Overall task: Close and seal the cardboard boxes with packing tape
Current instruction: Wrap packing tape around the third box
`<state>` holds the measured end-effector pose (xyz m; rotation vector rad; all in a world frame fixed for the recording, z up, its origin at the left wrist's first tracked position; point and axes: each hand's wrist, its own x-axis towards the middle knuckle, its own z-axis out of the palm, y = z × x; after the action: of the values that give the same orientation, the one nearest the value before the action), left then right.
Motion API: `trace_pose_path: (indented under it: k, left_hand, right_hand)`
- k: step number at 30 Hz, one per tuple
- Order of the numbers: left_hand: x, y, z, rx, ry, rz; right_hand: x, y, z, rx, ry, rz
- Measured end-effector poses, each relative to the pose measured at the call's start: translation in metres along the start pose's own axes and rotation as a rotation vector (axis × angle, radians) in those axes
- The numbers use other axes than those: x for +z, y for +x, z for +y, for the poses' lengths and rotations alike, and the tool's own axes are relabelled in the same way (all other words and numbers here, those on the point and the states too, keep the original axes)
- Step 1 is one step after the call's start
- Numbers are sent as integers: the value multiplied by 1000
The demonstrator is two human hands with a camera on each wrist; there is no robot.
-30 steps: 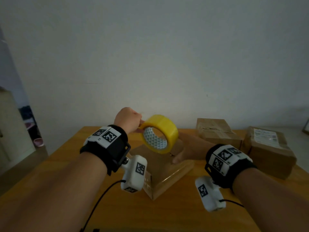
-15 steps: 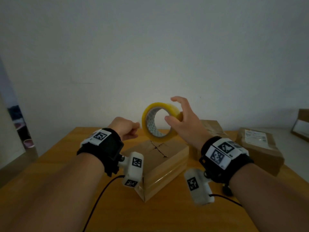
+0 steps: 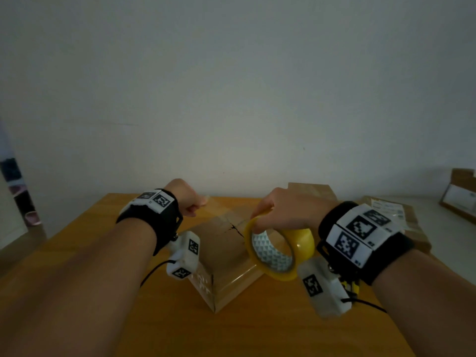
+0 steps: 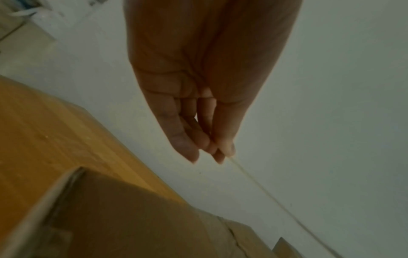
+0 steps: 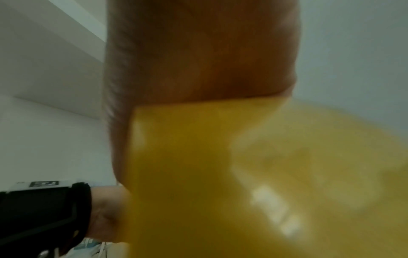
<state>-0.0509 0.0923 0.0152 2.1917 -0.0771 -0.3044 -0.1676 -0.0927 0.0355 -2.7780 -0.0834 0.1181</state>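
Note:
A closed cardboard box (image 3: pixel 221 256) sits on the wooden table (image 3: pixel 103 253), its top flaps meeting at a dark seam. My right hand (image 3: pixel 265 220) grips a yellow tape roll (image 3: pixel 296 243) from above, low over the box's right side. In the right wrist view the roll (image 5: pixel 220 174) fills the picture below my palm. My left hand (image 3: pixel 201 202) is held over the box's far left corner and pinches the free tape end. In the left wrist view my left hand (image 4: pixel 218 153) shows a thin strip of tape (image 4: pixel 276 200) running from its fingertips over the box (image 4: pixel 132 218).
Another cardboard box (image 3: pixel 311 189) stands behind my right hand. A labelled parcel (image 3: pixel 412 225) lies at the table's right edge, and one more box (image 3: pixel 461 197) sits far right. A white wall is close behind the table. Cables hang from both wrist cameras.
My right hand has brought the roll down from above the box to its near right side, drawing tape out. My left hand has stayed at the far left corner.

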Motion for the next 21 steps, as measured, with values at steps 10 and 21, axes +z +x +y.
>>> trace_pose_path:
  k: [10, 21]
  left_hand:
    - [11, 15, -2, 7, 159, -75]
    - [9, 20, -9, 42, 105, -62]
  right_hand:
    - [9, -5, 7, 28, -176, -156]
    - [11, -5, 13, 60, -124, -103]
